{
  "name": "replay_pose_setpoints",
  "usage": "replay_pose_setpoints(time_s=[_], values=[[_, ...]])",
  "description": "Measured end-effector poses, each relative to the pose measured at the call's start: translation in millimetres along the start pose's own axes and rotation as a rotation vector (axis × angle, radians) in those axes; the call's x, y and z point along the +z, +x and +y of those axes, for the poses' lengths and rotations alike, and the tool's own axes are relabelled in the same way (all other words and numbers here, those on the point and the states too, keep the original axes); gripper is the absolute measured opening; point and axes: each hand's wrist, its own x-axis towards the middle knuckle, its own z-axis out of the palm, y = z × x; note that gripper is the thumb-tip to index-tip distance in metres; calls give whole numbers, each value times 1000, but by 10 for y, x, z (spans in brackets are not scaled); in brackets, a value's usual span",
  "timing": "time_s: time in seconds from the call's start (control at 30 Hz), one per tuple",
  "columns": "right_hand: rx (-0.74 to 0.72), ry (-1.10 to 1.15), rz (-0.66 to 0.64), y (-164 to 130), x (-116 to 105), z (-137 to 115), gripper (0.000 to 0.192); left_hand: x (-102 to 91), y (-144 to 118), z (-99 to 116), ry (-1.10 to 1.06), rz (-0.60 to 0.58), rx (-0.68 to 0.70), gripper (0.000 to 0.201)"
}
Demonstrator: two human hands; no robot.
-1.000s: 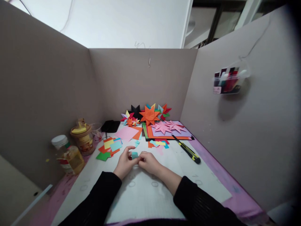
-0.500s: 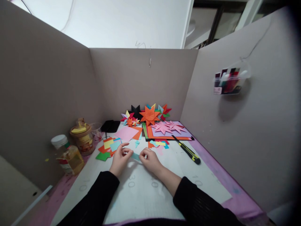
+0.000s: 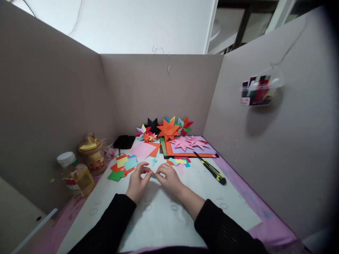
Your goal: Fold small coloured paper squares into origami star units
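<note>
Between my two hands is a small piece of light-blue paper (image 3: 154,176), mostly hidden by the fingertips. My left hand (image 3: 139,180) pinches its left side between thumb and fingers. From the right, my right hand (image 3: 168,178) pinches the other side, its fingers curled. The fingertips of both hands nearly meet above the white board (image 3: 161,225). Just beyond them lies a small folded light-blue piece (image 3: 154,161). Left of my left hand are loose paper squares, among them a green one (image 3: 116,176) and a yellow one (image 3: 122,162).
Folded paper stars (image 3: 168,129) stand at the back, with pink stars (image 3: 182,143) on stacked coloured sheets. To the right lies a yellow-black utility knife (image 3: 212,170). A glue bottle (image 3: 78,178) and a brown jar (image 3: 92,157) stand at left. Grey partitions (image 3: 161,88) surround the table.
My left hand has shifted right, towards my right hand. The light-blue paper, which showed as a strip between the hands, is now mostly covered by the fingertips.
</note>
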Motion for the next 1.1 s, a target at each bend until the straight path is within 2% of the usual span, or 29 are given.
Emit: replay_pose_setpoints(time_s=[0.2, 0.33, 0.43, 0.53, 0.6, 0.73, 0.83, 0.93, 1.1], values=[[55, 69, 24, 11, -81, 114, 15, -98, 97, -38, -153, 129, -128, 37], [165, 114, 90, -8, -101, 164, 15, -144, 129, -75, -175, 180, -220, 41], [175, 112, 109, -28, -64, 112, 9, -88, 86, -72, -132, 83, -246, 41], [132, 85, 27, -47, -12, 31, 11, 1, 25, -44, -107, -30, -186, 37], [158, 103, -8, -49, 7, 10, 8, 23, 13, -36, -131, -26, -171, 36], [419, 334, 49, -24, 8, 92, 12, -33, 57, -65, -157, 80, -207, 35], [593, 597, 64, -8, 21, 170, 20, -52, 68, -58, -90, -39, -266, 30], [644, 736, 41, -13, 49, 161, 25, -5, 30, 12, -67, -186, -289, 23], [681, 777, 16, -49, 84, 68, 26, 51, -14, 127, -34, -221, -254, 24]])
